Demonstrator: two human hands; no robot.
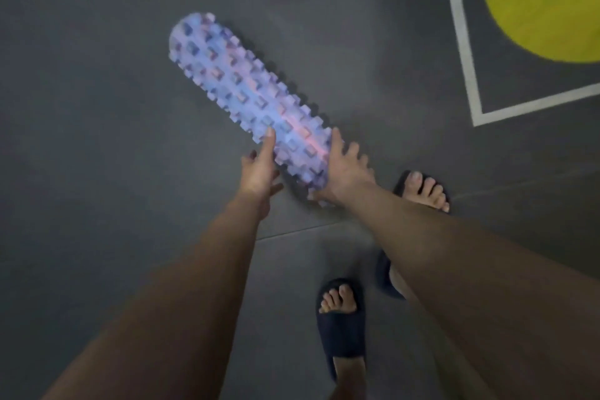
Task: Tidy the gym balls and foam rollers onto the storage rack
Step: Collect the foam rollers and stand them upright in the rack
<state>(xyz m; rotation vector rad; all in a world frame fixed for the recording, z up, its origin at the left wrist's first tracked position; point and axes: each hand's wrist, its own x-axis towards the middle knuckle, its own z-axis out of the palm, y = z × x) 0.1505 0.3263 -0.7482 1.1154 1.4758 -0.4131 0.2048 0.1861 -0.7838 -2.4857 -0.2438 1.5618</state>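
Note:
A long knobbly foam roller (pixel 240 91), marbled lilac, blue and pink, lies slanted on the dark floor, its far end up-left and its near end by my hands. My left hand (pixel 259 169) touches the roller's left side near that end with straight fingers. My right hand (pixel 341 172) lies over the near end, fingers spread across the right side and thumb under the tip. No gym ball and no storage rack are in view.
My two feet in dark slides (pixel 341 318) stand just below and right of the roller. White floor lines (pixel 464 42) box in a yellow painted circle (pixel 545 3) at the top right. Dark rubber flooring (pixel 81 107) spreads to the left.

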